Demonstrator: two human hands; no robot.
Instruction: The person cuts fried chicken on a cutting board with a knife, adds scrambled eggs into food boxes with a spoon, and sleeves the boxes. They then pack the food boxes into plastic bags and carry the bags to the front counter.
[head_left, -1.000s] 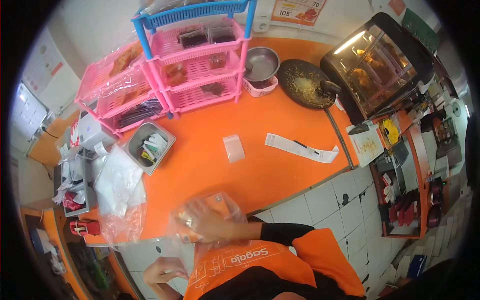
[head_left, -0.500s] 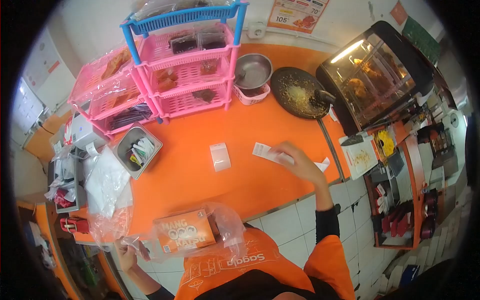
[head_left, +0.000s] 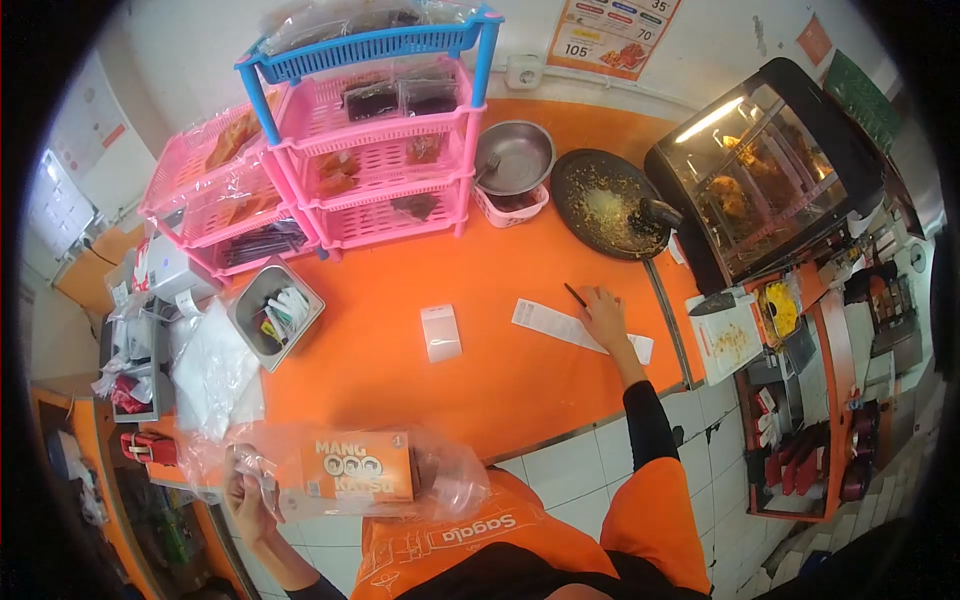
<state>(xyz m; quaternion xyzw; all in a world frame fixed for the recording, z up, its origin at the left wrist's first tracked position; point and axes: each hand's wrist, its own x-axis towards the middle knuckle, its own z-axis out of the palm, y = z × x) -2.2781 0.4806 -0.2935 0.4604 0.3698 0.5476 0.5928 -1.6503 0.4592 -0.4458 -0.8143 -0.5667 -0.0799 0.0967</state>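
My left hand [head_left: 250, 492] is closed on the gathered end of a clear plastic bag [head_left: 450, 468]. An orange printed box [head_left: 358, 468] lies inside that bag, near the front of my body. My right hand [head_left: 604, 318] rests over a long paper receipt [head_left: 553, 322] on the orange counter. A thin dark stick, perhaps a pen [head_left: 575, 295], sticks out by its fingers; the grip on it is partly hidden. Left of the receipt lies a small whitish label sheet [head_left: 441, 334].
Pink racks [head_left: 380, 225] stand at the back left, beside a metal tub of markers [head_left: 272, 345]. Behind the receipt are a metal bowl [head_left: 522, 152] and a black mortar [head_left: 590, 172] with a pestle. A lit glass food warmer [head_left: 760, 170] stands at right.
My right hand has moved off the receipt's middle toward its right part, and the dark stick now shows. The receipt lies flatter. My left hand and the bagged box have shifted slightly.
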